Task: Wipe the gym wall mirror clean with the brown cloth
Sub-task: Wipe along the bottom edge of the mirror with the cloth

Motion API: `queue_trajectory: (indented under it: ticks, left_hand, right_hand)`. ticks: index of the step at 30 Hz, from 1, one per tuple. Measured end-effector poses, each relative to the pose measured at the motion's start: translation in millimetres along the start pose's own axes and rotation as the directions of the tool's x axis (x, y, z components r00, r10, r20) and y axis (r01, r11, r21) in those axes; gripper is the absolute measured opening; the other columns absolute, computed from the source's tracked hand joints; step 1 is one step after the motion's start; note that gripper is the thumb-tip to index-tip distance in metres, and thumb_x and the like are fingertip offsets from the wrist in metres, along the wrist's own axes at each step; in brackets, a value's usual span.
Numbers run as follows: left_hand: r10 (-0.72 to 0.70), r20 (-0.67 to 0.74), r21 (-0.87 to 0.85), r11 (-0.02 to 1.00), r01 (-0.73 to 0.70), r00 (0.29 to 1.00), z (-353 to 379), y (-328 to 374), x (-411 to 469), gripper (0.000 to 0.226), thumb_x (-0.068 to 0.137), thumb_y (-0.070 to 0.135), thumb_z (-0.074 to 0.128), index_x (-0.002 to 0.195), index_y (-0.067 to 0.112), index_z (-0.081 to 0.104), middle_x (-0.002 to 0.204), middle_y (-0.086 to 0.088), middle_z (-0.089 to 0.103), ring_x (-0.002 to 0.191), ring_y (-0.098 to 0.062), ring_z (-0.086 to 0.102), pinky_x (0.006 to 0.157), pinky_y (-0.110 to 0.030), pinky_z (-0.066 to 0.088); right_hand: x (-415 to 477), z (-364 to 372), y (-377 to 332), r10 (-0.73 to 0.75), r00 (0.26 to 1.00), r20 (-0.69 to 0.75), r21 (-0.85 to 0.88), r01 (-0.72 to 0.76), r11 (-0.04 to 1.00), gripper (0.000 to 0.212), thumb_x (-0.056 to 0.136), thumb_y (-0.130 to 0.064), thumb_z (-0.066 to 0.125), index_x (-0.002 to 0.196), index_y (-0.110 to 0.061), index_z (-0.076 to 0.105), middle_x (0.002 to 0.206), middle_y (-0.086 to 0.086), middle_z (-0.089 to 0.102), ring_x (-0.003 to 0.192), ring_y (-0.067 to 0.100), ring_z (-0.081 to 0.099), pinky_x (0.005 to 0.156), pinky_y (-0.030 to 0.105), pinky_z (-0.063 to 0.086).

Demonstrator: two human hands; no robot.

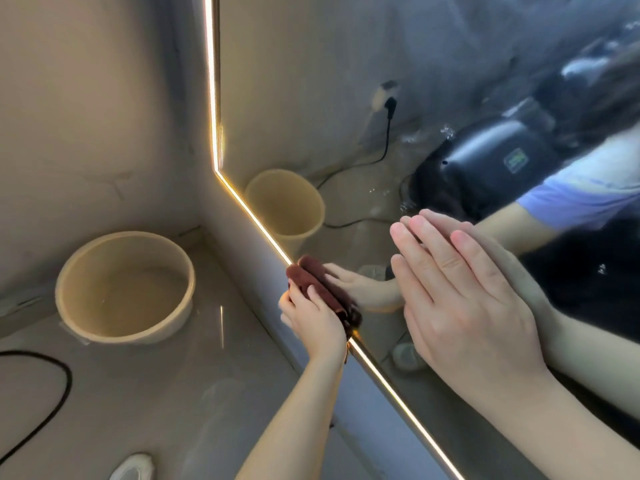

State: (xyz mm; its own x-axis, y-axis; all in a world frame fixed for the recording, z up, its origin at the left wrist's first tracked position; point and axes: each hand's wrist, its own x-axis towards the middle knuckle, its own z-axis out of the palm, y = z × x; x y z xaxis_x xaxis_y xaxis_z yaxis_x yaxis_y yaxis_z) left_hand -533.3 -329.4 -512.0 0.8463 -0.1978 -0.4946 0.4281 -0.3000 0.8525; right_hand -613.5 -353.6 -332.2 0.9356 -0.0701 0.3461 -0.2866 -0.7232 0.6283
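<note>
While the cloth [313, 282] is gripped by the left hand [317, 323] at the mirror [346, 98] edge, the right hand [464, 299] is laid flat at 3 o'clock, fingers straight.

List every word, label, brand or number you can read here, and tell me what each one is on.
Green label on the black machine reflected in the mirror: too blurred to read.
Bucket and brown cloth: no writing visible.
Nothing else in view carries readable text.
</note>
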Motion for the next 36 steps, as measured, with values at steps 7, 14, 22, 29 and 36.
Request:
queue_trajectory:
  ticks: [7, 14, 22, 29, 36]
  left_hand:
    - [0.076, 0.013, -0.155, 0.985, -0.073, 0.997, -2.4, 19.1, -36.3, 0.036, 0.107, 0.020, 0.037, 0.136, 0.005, 0.052, 0.123, -0.001, 0.041, 0.123, -0.023, 0.042, 0.102, -0.023, 0.029]
    - [0.427, -0.006, -0.306, 0.860, -0.409, 0.904, -9.1, 66.4, -69.5, 0.052, 0.098, 0.041, 0.039, 0.136, 0.007, 0.051, 0.126, -0.002, 0.042, 0.118, -0.009, 0.043, 0.104, -0.018, 0.036]
    - [0.225, -0.017, -0.192, 0.955, -0.225, 0.974, 1.3, 25.8, -48.6, 0.039, 0.107, 0.022, 0.037, 0.140, 0.006, 0.049, 0.131, -0.003, 0.041, 0.124, -0.018, 0.040, 0.107, -0.025, 0.030]
    - [0.036, 0.013, -0.066, 0.997, -0.035, 0.999, 7.2, -25.3, -40.1, 0.041, 0.109, 0.021, 0.034, 0.147, 0.012, 0.043, 0.139, -0.002, 0.038, 0.129, -0.017, 0.032, 0.099, -0.018, 0.020]
    - [0.103, 0.047, -0.167, 0.981, -0.094, 0.994, 6.4, -6.0, -87.0, 0.036, 0.107, 0.021, 0.037, 0.140, 0.012, 0.049, 0.126, 0.003, 0.040, 0.123, -0.018, 0.042, 0.110, -0.031, 0.034]
  right_hand:
    - [-19.0, 0.1, 0.3, 0.019, 1.000, 0.016, 0.025, -0.020, 0.999, 0.038, 0.098, -0.008, 0.042, 0.130, 0.003, 0.059, 0.144, 0.018, 0.050, 0.135, 0.031, 0.046, 0.117, 0.041, 0.025]
    - [-27.2, -3.8, 3.8, 0.015, 1.000, 0.011, 0.049, -0.015, 0.999, 0.039, 0.097, -0.007, 0.046, 0.132, 0.005, 0.055, 0.143, 0.018, 0.051, 0.135, 0.031, 0.047, 0.115, 0.042, 0.029]
    - [-35.4, -2.8, 5.7, 0.015, 1.000, -0.006, 0.021, -0.015, 1.000, 0.041, 0.097, -0.009, 0.046, 0.135, 0.005, 0.053, 0.144, 0.017, 0.051, 0.135, 0.030, 0.047, 0.115, 0.041, 0.028]
    - [-42.6, 3.8, 3.0, -0.004, 0.999, -0.044, -0.016, 0.003, 1.000, 0.040, 0.097, -0.011, 0.051, 0.134, 0.004, 0.055, 0.144, 0.017, 0.050, 0.134, 0.030, 0.048, 0.116, 0.041, 0.028]
    - [-51.8, 0.1, 0.7, 0.020, 0.999, -0.041, 0.025, -0.019, 1.000, 0.036, 0.100, -0.011, 0.044, 0.129, 0.005, 0.059, 0.141, 0.017, 0.053, 0.133, 0.030, 0.050, 0.115, 0.041, 0.030]
